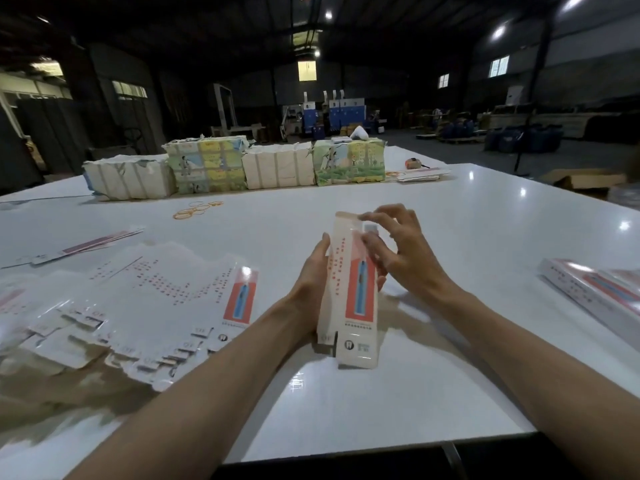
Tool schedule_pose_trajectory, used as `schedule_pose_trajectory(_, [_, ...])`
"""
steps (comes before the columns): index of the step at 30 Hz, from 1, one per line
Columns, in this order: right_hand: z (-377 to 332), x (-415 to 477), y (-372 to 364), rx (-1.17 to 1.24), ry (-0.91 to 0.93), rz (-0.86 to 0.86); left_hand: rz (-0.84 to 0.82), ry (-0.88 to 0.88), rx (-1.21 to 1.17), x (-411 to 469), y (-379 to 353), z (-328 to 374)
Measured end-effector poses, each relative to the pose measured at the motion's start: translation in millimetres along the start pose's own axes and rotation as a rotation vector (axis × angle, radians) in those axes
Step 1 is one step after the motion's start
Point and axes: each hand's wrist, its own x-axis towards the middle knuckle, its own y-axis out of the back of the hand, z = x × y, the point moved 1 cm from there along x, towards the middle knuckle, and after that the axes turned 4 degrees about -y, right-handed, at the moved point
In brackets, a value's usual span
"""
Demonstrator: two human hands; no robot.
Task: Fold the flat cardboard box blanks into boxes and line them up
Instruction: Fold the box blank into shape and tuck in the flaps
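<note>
A long white box (353, 292) with a red panel stands nearly upright on the white table (450, 216), squared into a tube. My left hand (311, 278) grips its left side near the middle. My right hand (398, 244) has its fingers on the top flap at the far end and its palm against the right side. Flat blanks (138, 306) of the same print lie fanned out in a spread at the left. Folded boxes (595, 292) lie side by side at the right edge.
Several wrapped bundles (235, 168) stand in a row across the far side of the table. Rubber bands (197, 209) lie in front of them. A few flat blanks (86, 245) lie at the far left, more (420, 174) at the far right. The table's near edge (381, 448) is below my arms.
</note>
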Motion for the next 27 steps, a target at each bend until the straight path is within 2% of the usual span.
schedule_pose_trajectory(5, [-5.8, 1.6, -0.6, 0.001, -0.043, -0.056, 0.009, -0.08, 0.107, 1.6, 1.0, -1.8])
schedule_pose_trajectory(9, [-13.6, 7.3, 4.2, 0.226, -0.195, -0.058, -0.131, 0.03, -0.055, -4.0, -4.5, 1.5])
schedule_pose_trajectory(13, [-14.5, 8.4, 14.9, 0.517, -0.335, -0.085, -0.25, 0.137, -0.095, -4.5, -9.8, 4.5])
schedule_pose_trajectory(16, [-15.8, 9.1, 18.5, 0.714, -0.397, -0.087, -0.215, 0.176, -0.079, -3.1, -22.3, 4.8])
schedule_pose_trajectory(22, [-16.2, -0.7, 6.2, 0.655, -0.38, -0.016, -0.095, 0.213, -0.3, 0.0, -15.1, 4.1])
schedule_pose_trajectory(24, [-12.2, -5.6, -0.5, 0.682, -0.403, -0.054, -0.063, 0.201, -0.413, 0.8, -8.0, 6.4])
schedule_pose_trajectory(27, [-10.6, -12.1, -13.6, 0.711, -0.362, -0.181, -0.045, 0.141, -0.388, 4.8, -4.7, 5.1])
